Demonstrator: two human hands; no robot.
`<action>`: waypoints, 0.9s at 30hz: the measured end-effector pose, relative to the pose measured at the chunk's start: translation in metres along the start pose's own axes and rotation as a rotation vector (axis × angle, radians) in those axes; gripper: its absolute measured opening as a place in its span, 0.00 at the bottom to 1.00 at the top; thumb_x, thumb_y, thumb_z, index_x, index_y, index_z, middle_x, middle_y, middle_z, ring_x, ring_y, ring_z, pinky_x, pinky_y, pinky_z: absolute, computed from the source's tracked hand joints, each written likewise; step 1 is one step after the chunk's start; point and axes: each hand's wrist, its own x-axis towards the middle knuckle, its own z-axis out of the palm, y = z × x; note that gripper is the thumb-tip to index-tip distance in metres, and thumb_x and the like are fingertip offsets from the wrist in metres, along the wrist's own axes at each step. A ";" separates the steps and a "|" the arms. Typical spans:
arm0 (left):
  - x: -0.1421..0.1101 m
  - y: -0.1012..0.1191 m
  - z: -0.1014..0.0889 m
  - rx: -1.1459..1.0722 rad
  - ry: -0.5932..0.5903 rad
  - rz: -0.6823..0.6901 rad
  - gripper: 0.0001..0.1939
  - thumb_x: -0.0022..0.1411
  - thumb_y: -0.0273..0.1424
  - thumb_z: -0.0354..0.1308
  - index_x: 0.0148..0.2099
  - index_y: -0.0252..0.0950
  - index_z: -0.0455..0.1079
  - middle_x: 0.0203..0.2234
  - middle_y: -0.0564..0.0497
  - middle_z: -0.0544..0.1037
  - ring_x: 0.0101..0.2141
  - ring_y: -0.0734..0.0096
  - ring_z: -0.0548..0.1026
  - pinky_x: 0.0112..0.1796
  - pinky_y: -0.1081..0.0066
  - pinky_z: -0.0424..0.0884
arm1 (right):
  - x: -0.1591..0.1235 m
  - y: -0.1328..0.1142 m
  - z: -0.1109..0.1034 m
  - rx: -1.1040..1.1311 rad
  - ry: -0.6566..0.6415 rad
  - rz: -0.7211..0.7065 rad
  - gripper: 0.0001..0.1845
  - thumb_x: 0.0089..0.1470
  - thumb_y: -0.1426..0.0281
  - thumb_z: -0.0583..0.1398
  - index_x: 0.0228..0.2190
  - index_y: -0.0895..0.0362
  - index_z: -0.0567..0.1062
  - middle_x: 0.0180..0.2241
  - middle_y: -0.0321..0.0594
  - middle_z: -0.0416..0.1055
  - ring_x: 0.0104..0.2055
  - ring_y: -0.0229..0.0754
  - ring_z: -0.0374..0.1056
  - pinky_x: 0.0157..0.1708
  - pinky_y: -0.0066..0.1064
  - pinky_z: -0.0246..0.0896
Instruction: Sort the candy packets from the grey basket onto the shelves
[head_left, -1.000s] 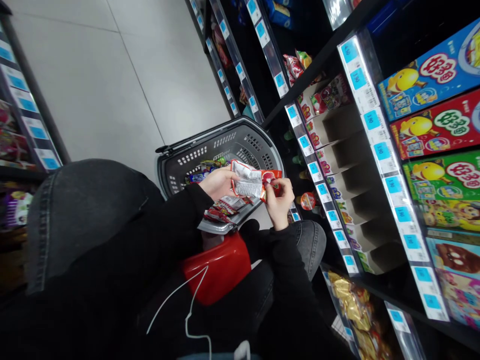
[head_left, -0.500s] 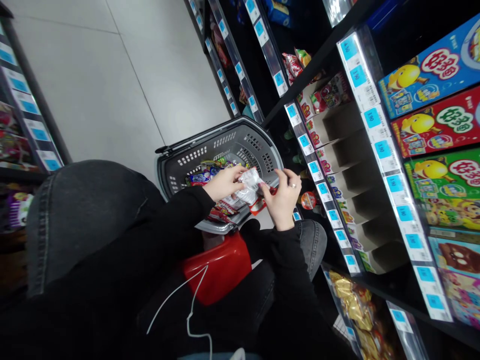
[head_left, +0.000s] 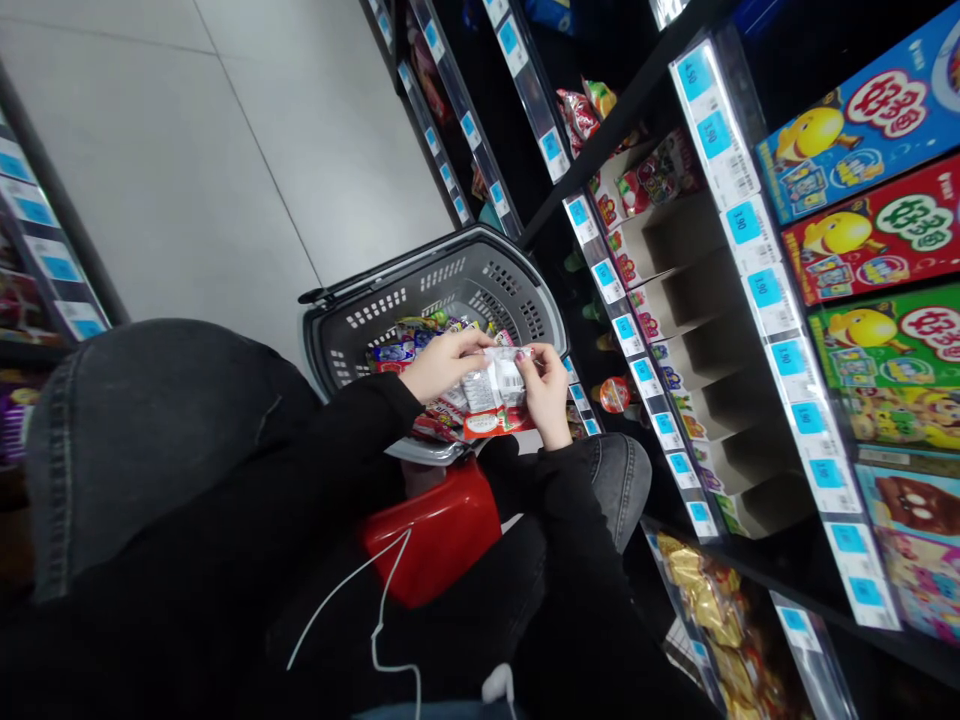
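Note:
My left hand (head_left: 442, 362) and my right hand (head_left: 546, 390) both pinch a small red and white snack packet (head_left: 495, 392) between them, held just over the near rim of a grey shopping basket (head_left: 450, 285). The packet hangs with its printed white back toward me. Several more coloured snack packets (head_left: 409, 345) lie inside the basket. Both arms wear black sleeves.
I crouch in a shop aisle with my knees in grey jeans. A red stool (head_left: 431, 525) is under the basket. Shelves on the right (head_left: 750, 260) hold cardboard display boxes, price tags and bright toy boxes. Pale floor tiles (head_left: 225, 150) lie beyond the basket. A white cable (head_left: 375, 610) hangs down.
The packet was first held flat and higher, then folded and turned; now both hands hold it lower over the basket rim, with the red end hanging down.

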 end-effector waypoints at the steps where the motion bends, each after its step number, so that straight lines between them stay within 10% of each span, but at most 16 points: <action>1: 0.000 0.000 0.000 -0.019 -0.003 -0.007 0.16 0.51 0.37 0.54 0.39 0.31 0.73 0.30 0.49 0.77 0.33 0.66 0.73 0.38 0.68 0.68 | 0.001 0.000 0.000 0.032 -0.016 0.010 0.12 0.53 0.59 0.56 0.31 0.56 0.68 0.28 0.34 0.67 0.31 0.36 0.63 0.34 0.28 0.61; 12: 0.002 0.001 -0.003 -0.107 0.014 -0.103 0.17 0.49 0.40 0.58 0.32 0.30 0.77 0.23 0.51 0.77 0.27 0.69 0.71 0.29 0.72 0.65 | 0.004 -0.004 -0.006 0.069 -0.255 0.125 0.26 0.36 0.60 0.69 0.37 0.56 0.68 0.36 0.38 0.72 0.37 0.41 0.69 0.41 0.34 0.65; 20: 0.006 -0.011 0.000 -0.323 0.244 -0.212 0.13 0.46 0.37 0.61 0.30 0.30 0.77 0.20 0.52 0.75 0.23 0.71 0.70 0.25 0.73 0.65 | 0.006 -0.001 -0.019 0.006 -0.364 0.111 0.24 0.35 0.63 0.68 0.36 0.56 0.69 0.34 0.36 0.72 0.37 0.41 0.68 0.39 0.32 0.64; 27: 0.007 0.002 -0.004 -0.696 0.422 -0.272 0.12 0.46 0.32 0.61 0.33 0.30 0.73 0.22 0.52 0.74 0.27 0.67 0.73 0.30 0.66 0.71 | 0.010 0.011 -0.015 0.189 -0.084 0.175 0.17 0.34 0.66 0.68 0.29 0.57 0.71 0.25 0.33 0.71 0.28 0.38 0.66 0.33 0.31 0.65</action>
